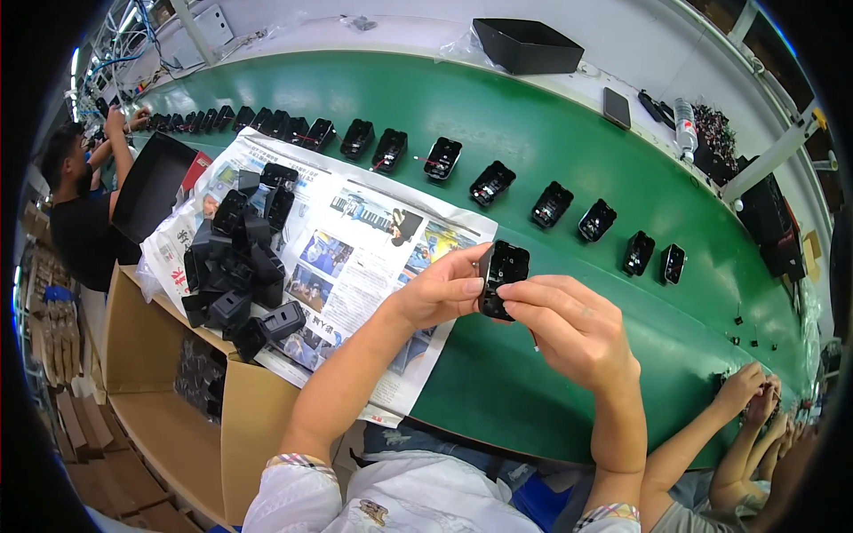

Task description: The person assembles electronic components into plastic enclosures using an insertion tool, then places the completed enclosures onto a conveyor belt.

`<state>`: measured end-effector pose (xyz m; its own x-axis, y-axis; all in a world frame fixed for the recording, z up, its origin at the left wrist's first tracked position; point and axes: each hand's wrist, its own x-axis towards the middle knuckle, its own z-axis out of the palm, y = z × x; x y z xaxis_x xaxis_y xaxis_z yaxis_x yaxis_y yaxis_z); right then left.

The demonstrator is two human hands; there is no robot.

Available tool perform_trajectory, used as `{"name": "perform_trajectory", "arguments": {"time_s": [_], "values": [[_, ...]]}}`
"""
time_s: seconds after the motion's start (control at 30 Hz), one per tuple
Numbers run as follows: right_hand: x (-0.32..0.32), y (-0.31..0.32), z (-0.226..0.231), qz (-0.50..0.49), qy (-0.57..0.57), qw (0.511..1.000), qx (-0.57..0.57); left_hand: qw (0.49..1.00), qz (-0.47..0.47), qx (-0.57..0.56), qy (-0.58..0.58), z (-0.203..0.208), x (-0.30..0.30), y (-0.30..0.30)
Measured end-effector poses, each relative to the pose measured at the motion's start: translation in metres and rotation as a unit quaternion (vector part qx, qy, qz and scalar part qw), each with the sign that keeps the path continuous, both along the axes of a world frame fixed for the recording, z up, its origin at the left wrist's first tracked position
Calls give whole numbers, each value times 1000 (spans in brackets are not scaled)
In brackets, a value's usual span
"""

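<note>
A black plastic housing (508, 266), open side up with small parts inside, is held above the green bench. My left hand (442, 286) grips it along its left side, thumb across the near edge. My right hand (573, 320) is closed, its thumb and forefinger pressed at the housing's lower inside; whatever they pinch is hidden. A bit of red shows under the right fingers, too small to name. Beyond my hands, a long row of similar black housings (492, 183) stands on the bench. A pile of black housings (235, 298) lies to the left on spread newspaper (355, 289).
An open cardboard box (253, 435) stands at the near left, a black box (155, 191) above it. The back ledge carries a black tray (529, 46), a phone (616, 107) and a bottle (685, 127). Other people work at the far left and right, where small black parts (753, 343) lie.
</note>
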<state>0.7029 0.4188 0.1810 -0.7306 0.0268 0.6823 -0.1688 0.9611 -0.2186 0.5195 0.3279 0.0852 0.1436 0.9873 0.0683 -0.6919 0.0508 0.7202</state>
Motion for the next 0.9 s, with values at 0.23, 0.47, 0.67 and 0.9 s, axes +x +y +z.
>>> {"name": "perform_trajectory", "arguments": {"time_s": [0.23, 0.47, 0.67, 0.9], "values": [[8, 9, 0, 39, -43, 998, 3, 998, -63, 2, -25, 5, 7, 2], [11, 0, 13, 31, -59, 998, 14, 995, -78, 45, -45, -4, 5, 3], [8, 0, 8, 34, -61, 997, 14, 997, -59, 25, -46, 3, 9, 1], [-1, 10, 4, -6, -66, 990, -125, 996, -71, 32, -50, 1, 9, 2]]}}
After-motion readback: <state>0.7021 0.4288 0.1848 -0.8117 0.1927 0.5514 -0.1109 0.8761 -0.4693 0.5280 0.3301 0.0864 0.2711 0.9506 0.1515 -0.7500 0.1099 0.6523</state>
